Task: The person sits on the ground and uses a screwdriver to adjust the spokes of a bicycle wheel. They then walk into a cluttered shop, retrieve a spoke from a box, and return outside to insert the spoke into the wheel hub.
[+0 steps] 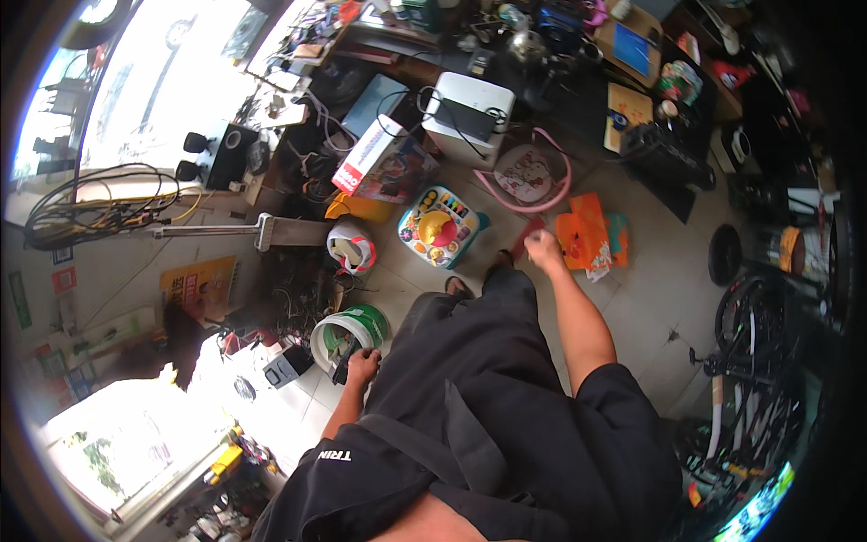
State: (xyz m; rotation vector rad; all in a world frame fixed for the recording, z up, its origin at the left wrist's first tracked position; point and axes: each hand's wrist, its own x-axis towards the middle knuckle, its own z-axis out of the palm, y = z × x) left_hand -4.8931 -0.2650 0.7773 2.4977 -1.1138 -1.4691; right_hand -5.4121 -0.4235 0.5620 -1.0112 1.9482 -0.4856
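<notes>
The person stands on a tiled floor (632,298), seen from above, dark clothing filling the lower middle of the frame. The left arm hangs down at the lower centre-left, bent slightly, and the left hand (361,366) sits at the rim of a white bucket with a green band (348,332). Its fingers are curled closed on a small dark object (343,370) at the near edge of the bucket; what that object is cannot be told. The bucket stands on the floor just left of the person's legs, open at the top, with dark items inside.

The right arm stretches forward and up toward the middle of the frame, nearly straight. The right hand (542,248) is closed in a loose fist and seems to pinch a small red piece (526,237) at its left side; the grip itself is too small to make out clearly. Just right of this hand lies an orange packet (585,235) on the floor.

Above the hands, toward centre, rest a colourful toy board (438,226), a white and red helmet (350,246) and a pink-rimmed round seat (528,173).
</notes>
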